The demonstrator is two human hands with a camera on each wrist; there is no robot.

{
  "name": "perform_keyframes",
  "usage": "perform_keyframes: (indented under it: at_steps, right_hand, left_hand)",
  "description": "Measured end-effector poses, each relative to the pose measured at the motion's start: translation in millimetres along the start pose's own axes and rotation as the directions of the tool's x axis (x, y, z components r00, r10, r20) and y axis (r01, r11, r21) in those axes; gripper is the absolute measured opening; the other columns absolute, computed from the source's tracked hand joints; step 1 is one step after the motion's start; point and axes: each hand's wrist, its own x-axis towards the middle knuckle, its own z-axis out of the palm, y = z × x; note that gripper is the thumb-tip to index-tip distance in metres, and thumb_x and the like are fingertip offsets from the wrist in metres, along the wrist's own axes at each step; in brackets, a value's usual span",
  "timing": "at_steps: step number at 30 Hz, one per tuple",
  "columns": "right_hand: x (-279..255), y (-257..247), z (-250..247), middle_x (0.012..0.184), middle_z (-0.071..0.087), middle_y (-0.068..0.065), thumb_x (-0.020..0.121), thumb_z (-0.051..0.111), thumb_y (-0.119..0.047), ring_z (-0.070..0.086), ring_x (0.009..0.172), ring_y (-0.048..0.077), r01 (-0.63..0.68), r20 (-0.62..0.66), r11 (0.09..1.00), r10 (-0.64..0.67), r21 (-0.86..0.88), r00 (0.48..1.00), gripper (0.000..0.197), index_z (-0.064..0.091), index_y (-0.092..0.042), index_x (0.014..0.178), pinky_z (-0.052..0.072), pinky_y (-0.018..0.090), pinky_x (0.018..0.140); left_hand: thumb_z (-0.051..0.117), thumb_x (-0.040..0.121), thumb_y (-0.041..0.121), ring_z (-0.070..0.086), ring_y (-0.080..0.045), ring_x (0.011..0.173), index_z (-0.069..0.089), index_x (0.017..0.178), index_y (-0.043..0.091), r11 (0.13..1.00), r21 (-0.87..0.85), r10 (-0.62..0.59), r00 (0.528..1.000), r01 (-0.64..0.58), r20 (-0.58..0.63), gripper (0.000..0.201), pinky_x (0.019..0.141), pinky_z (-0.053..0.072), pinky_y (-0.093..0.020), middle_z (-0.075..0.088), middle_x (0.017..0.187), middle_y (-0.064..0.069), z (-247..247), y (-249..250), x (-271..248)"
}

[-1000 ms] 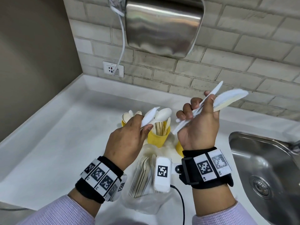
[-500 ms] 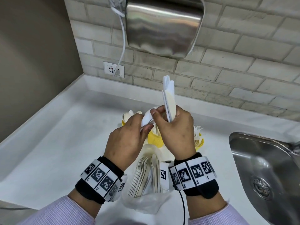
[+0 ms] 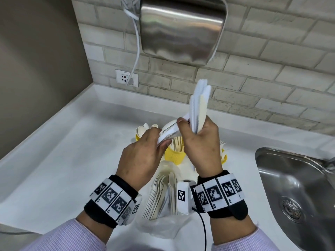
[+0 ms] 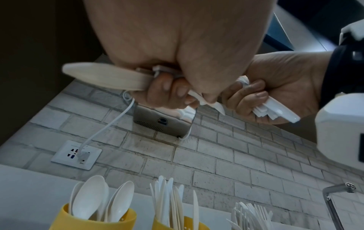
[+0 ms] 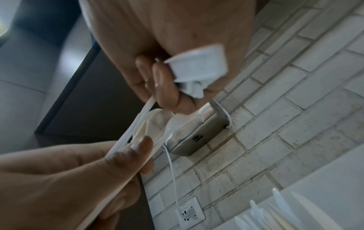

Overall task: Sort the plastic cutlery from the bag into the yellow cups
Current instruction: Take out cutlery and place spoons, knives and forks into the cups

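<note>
2 hands meet above the yellow cups (image 3: 175, 155). Your right hand (image 3: 200, 148) grips a bunch of knives (image 3: 199, 105) upright, fingers curled tight round the handles. Your left hand (image 3: 143, 156) holds a few spoons (image 3: 169, 132), fingers and thumb closed on the handles, bowls pointing toward the right hand. The right thumb and forefinger appear to be pinching 1 piece out of the left hand's bundle.

To do this step well, pull that piece clear along its length so the spoons do not fan out or slip; keep each hand to 1 kind of cutlery, then drop each bunch handle-first into its matching cup. From the left wrist view, 3 cups stand in a row: spoons at left, knives in the middle, forks at right. More cutlery lies in the clear bag (image 3: 163, 227) on the counter (image 3: 59, 160) just below your wrists.

Behind the white counter runs a pale brick wall with a hand dryer (image 3: 181, 28) and a socket (image 3: 126, 78); a steel sink (image 3: 293, 192) sits at right.
</note>
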Motion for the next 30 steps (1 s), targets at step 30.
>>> perform_keyframes:
  at_steps: [30]
  right_hand:
    - [16.8,0.5,-38.4,0.082,0.063,0.012,0.108,0.047,-0.023,0.068,0.061,0.027,-0.063,-0.177,0.391,0.549,0.918,0.817,0.017,0.051,-0.010,0.118,0.062,0.047,0.066]
  left_hand:
    - [0.048,0.103,0.048,0.043,-0.006,0.056,0.054,0.095,0.018,0.726,-0.612,-0.281,0.948,0.313,0.151,0.031,0.054,0.037,-0.018,0.050,0.062,0.017,-8.2,8.2,-0.1]
